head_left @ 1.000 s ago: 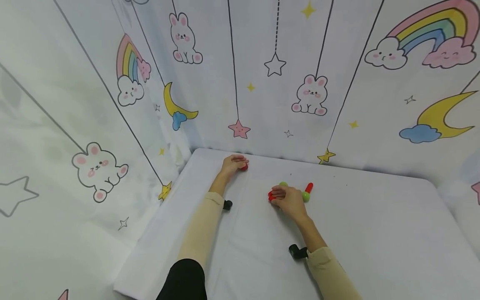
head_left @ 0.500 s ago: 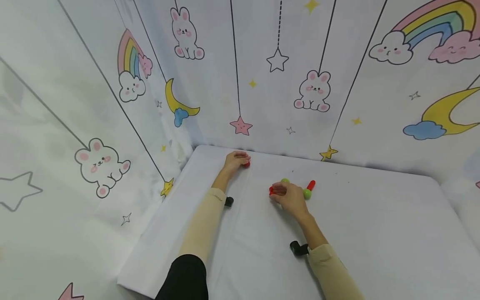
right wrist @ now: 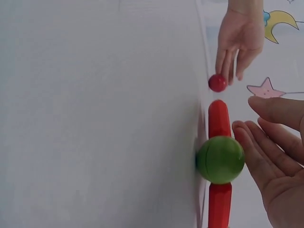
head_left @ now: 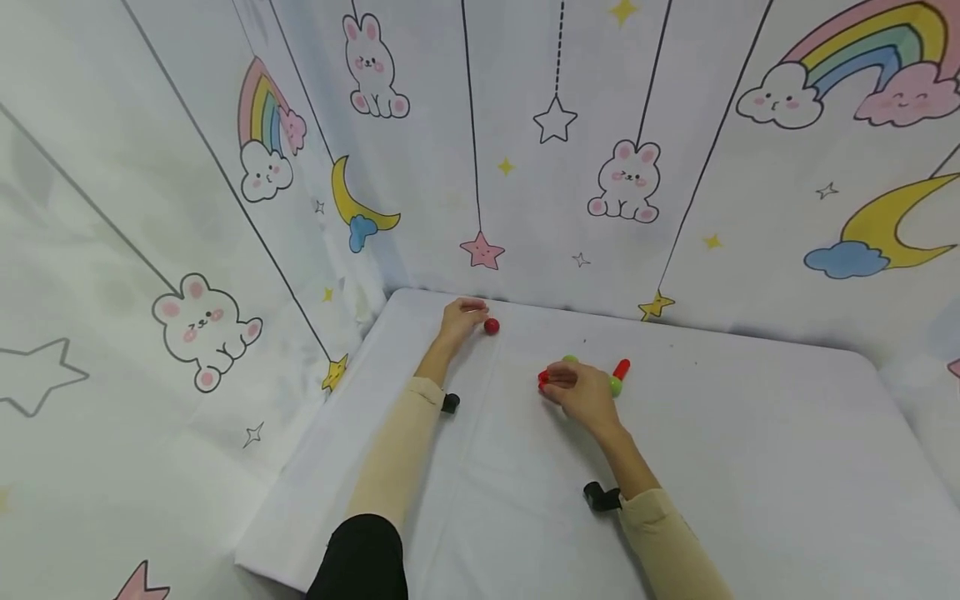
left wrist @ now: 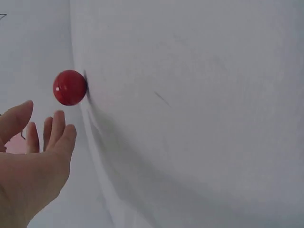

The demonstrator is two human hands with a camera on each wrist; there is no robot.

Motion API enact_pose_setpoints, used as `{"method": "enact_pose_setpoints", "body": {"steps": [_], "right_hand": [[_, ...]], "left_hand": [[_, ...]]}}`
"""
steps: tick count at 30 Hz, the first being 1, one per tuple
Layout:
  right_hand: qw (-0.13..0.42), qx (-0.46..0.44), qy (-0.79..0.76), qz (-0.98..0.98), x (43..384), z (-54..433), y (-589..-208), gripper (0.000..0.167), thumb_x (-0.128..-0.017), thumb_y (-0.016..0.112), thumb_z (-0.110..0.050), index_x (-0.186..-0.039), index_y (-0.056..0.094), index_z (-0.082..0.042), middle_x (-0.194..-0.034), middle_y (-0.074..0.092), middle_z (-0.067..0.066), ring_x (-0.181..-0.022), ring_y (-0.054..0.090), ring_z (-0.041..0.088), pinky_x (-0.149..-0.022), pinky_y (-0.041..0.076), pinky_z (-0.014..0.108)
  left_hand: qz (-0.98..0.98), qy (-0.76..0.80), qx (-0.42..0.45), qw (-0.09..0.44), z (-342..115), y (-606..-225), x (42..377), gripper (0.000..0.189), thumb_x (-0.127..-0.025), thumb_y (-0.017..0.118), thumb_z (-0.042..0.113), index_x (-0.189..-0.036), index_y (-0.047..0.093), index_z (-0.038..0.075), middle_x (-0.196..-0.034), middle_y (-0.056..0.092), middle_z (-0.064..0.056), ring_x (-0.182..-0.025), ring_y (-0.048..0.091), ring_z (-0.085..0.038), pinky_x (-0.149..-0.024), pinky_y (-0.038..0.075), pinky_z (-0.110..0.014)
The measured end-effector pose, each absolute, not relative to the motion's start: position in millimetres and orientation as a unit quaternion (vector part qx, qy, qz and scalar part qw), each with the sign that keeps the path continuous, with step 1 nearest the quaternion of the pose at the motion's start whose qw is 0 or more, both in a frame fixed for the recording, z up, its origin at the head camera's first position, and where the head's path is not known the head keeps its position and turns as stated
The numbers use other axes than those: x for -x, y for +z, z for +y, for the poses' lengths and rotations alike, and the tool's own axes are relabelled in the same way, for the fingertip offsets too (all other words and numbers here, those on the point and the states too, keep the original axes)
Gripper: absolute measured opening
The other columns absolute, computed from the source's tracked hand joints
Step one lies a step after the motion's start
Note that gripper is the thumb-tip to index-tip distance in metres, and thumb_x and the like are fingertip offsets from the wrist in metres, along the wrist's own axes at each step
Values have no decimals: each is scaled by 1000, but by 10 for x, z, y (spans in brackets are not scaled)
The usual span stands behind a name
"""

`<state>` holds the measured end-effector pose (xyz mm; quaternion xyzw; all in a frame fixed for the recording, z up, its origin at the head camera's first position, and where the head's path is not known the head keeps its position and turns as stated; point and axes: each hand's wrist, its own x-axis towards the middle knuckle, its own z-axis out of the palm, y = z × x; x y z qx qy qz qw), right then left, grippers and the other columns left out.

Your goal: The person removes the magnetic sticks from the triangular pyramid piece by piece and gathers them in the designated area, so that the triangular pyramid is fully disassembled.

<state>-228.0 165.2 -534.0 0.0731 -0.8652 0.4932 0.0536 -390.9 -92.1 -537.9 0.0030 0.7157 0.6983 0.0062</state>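
A shiny red ball [head_left: 491, 326] rests on the white table near its back edge. Just left of it, my left hand [head_left: 457, 322] holds nothing, its fingers extended and a small gap showing before the ball [left wrist: 70, 88] in the left wrist view. My right hand [head_left: 588, 398] is over a group of red rods and green balls, partly hiding them. A red rod [head_left: 621, 370] and a green ball [head_left: 616, 386] show behind it. In the right wrist view, thumb and fingers stand apart beside a green ball [right wrist: 220, 160] between two red rods [right wrist: 219, 118].
Another green ball [head_left: 570, 358] peeks out behind the right hand. The table [head_left: 735, 467] has a white cover and stands against a white curtain [head_left: 540, 200] printed with rabbits, stars and rainbows. A black wrist camera [head_left: 600, 497] sits at the right wrist.
My left hand has let go of the red ball and drawn back slightly to the left, leaving the ball uncovered. The right hand stays nearly where it was.
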Motion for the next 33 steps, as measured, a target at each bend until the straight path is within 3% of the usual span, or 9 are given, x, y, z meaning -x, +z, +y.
{"method": "enact_pose_setpoints", "body": {"steps": [6,10,15,23,33], "right_hand": [[100,-85,504,-854,2193,1774,-5286,30,-88,83,-2,-116,75,2,-107,77,16,-98,76,29,-83,62,31],[121,-84,488,-860,2146,1852,-5273,30,-87,83,-3,-116,75,1,-107,77,16,-98,75,29,-83,62,32],[139,-67,459,-875,2093,1935,-5273,29,-87,84,-4,-115,76,-1,-104,78,13,-96,75,27,-83,63,42],[112,-40,449,-885,2033,1959,-5263,32,-86,87,-13,-116,76,-4,-109,78,14,-96,74,30,-84,62,47],[86,-38,441,-893,2038,1985,-5348,37,-86,87,-16,-119,76,-4,-114,77,15,-99,71,30,-87,60,48]], "left_hand": [[718,693,19,-58,-862,-5233,3767,33,-91,69,-7,-124,63,-8,-126,67,-22,-126,64,-31,-104,53,-36],[695,716,16,-62,-783,-5159,3614,34,-90,68,-12,-124,61,-11,-127,66,-26,-127,63,-37,-101,55,-35],[676,737,1,-31,-686,-5116,3395,36,-90,68,-11,-125,61,-10,-133,63,-31,-124,65,-36,-99,55,-41],[689,725,-1,1,-518,-5116,3099,27,-92,75,0,-118,68,0,-116,69,-13,-109,67,-21,-96,56,-33],[634,763,38,121,-177,-5272,2756,30,-93,74,0,-121,66,-2,-117,71,-12,-98,69,-16,-95,58,-32]]}}
